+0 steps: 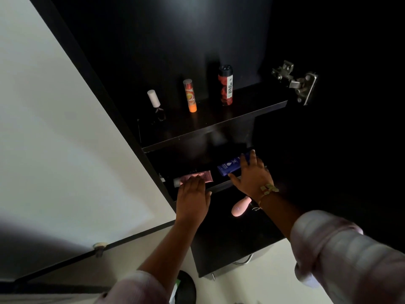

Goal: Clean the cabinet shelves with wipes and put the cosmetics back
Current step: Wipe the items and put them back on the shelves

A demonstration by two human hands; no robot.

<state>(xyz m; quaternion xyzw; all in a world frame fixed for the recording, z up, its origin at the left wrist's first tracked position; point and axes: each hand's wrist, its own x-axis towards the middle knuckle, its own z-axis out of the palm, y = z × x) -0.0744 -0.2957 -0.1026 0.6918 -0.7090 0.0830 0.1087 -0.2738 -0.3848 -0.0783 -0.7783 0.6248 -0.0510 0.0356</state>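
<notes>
Head view: cosmetics on lower shelf (pixel 221 186)

Lying flat there: pink tube (pixel 197 177), blue tube (pixel 230 167). Light, soft-walled, probably slick; best taken mid-body. Atop pink tube, left hand (pixel 192 198), flat, fingers together; over blue tube, right hand (pixel 252 176), fingers spread.

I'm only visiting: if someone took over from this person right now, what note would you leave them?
Left hand: fingers straight, resting on the pink tube.
Right hand: fingers spread over the blue tube.
Both tubes lie on the lower shelf.
Upper shelf: white-capped bottle, orange stick and red can, all upright.
Left: settle the tubes; a pink rounded item lies lower down, perhaps yet to place. Neither hand holds a wipe; wiping cannot be judged.
</notes>
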